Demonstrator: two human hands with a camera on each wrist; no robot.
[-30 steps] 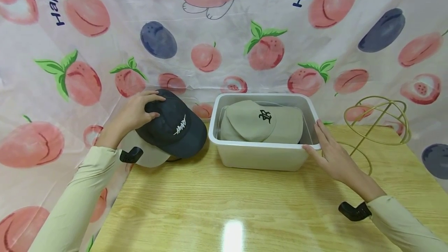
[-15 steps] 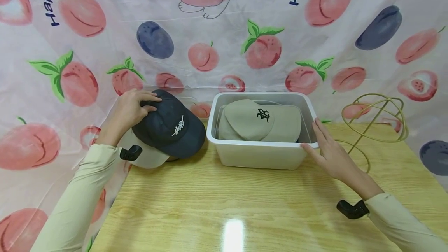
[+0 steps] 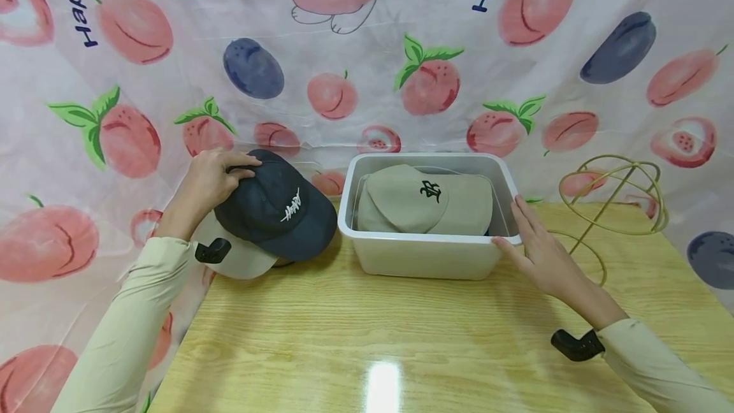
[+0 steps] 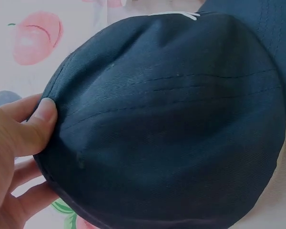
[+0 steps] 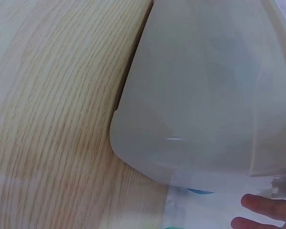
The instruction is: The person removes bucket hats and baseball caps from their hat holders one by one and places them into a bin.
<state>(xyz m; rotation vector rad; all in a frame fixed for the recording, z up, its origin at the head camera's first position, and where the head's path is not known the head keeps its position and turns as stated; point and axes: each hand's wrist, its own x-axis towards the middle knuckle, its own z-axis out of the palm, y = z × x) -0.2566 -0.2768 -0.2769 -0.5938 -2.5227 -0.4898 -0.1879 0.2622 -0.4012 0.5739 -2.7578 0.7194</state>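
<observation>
My left hand (image 3: pixel 208 185) pinches the back of a navy baseball cap (image 3: pixel 269 209) with white lettering. In the left wrist view the thumb (image 4: pixel 44 117) presses on the cap's edge, while the other fingers go behind it. A cream cap (image 3: pixel 237 260) lies under the navy one, mostly covered. My right hand (image 3: pixel 547 260) rests at the right front corner of a white plastic bin (image 3: pixel 424 257), fingers extended along the rim and thumb on the front edge. Inside the bin sits a beige cap (image 3: pixel 401 199) with a black emblem, its brim to the right.
A gold wire stand (image 3: pixel 613 196) is on the wooden table (image 3: pixel 321 336), right of the bin. Behind everything hangs a fruit-print cloth (image 3: pixel 338 50). The navy cap's brim comes close to the bin's left side.
The left hand and the crown of the navy cap have shifted slightly left. The right hand stays at the bin's corner, and the head view has moved a little.
</observation>
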